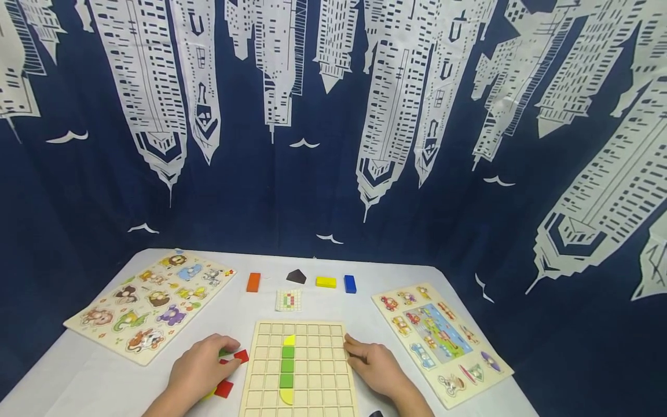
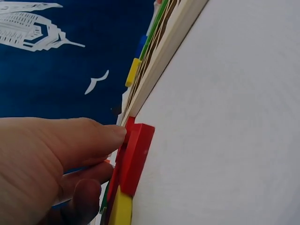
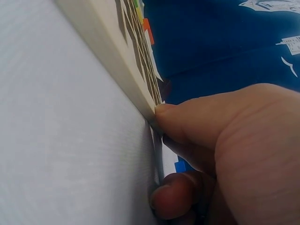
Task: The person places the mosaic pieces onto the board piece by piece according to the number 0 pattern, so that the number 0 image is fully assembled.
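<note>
A wooden grid board (image 1: 320, 370) lies flat in the head view. One column carries green squares (image 1: 287, 365) between yellow curved-edged tiles (image 1: 286, 397). To its left my left hand (image 1: 200, 368) is bent over loose tiles, with the thumb at a red tile (image 2: 137, 154) and a visible gap to the fingers. Another red tile (image 1: 223, 388) sits below the hand; yellow and green pieces are partly hidden under it. My right hand (image 1: 377, 368) touches the board's right edge. The thumb tip meets the board's side (image 3: 126, 79) in the right wrist view.
A small pattern card (image 1: 289, 300) lies behind the board. Beyond it stand orange (image 1: 253, 282), dark (image 1: 296, 276), yellow (image 1: 326, 282) and blue (image 1: 350, 284) pieces. An animal puzzle (image 1: 151, 304) is at left, a vehicle puzzle (image 1: 443, 344) at right.
</note>
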{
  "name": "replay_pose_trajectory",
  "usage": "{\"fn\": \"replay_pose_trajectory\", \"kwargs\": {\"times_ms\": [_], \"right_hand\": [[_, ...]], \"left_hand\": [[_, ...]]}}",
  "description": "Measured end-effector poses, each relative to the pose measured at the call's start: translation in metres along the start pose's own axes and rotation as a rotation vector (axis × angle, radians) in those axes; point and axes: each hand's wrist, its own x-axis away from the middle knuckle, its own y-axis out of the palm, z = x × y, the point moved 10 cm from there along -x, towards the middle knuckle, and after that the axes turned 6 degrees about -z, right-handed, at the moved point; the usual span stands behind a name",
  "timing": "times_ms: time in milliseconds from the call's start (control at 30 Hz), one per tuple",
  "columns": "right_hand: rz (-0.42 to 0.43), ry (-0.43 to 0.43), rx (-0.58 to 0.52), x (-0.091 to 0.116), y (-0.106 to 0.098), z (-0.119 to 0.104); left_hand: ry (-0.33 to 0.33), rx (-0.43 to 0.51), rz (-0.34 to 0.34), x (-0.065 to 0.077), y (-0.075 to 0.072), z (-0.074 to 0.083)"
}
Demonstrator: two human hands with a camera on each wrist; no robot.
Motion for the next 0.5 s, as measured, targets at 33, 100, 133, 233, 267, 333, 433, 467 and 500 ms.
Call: {"fn": "replay_pose_trajectory", "kwargs": {"times_ms": [33, 100, 133, 233, 267, 333, 433, 467, 500], "right_hand": [[0.000, -0.001, 0.002, -0.0002, 0.0001, -0.0001], [0.001, -0.001, 0.006, -0.0004, 0.0001, 0.0000], [0.002, -0.001, 0.008, -0.0004, 0.0000, 0.0001], [0.002, -0.005, 0.013, -0.0005, 0.0000, 0.0000], [0.002, -0.007, 0.013, -0.0005, 0.0002, 0.0000], [0.002, -0.011, 0.012, -0.0007, 0.0005, 0.0002], [0.004, -0.016, 0.017, -0.0010, 0.0008, 0.0001], [0.004, -0.017, 0.017, -0.0012, 0.0009, 0.0002], [0.004, -0.018, 0.017, -0.0013, 0.0011, 0.0002]], "left_hand": [[0.003, -0.002, 0.000, 0.0002, 0.0009, 0.0008], [0.012, -0.006, 0.002, 0.0002, 0.0016, 0.0024], [0.015, -0.008, 0.005, 0.0001, 0.0021, 0.0027], [0.026, -0.015, 0.012, 0.0005, 0.0027, 0.0042], [0.031, -0.018, 0.014, 0.0008, 0.0027, 0.0048], [0.034, -0.016, 0.013, 0.0014, 0.0033, 0.0050], [0.039, -0.008, 0.008, 0.0021, 0.0038, 0.0056], [0.039, -0.007, 0.007, 0.0023, 0.0038, 0.0056], [0.035, -0.006, 0.006, 0.0025, 0.0039, 0.0053]]}}
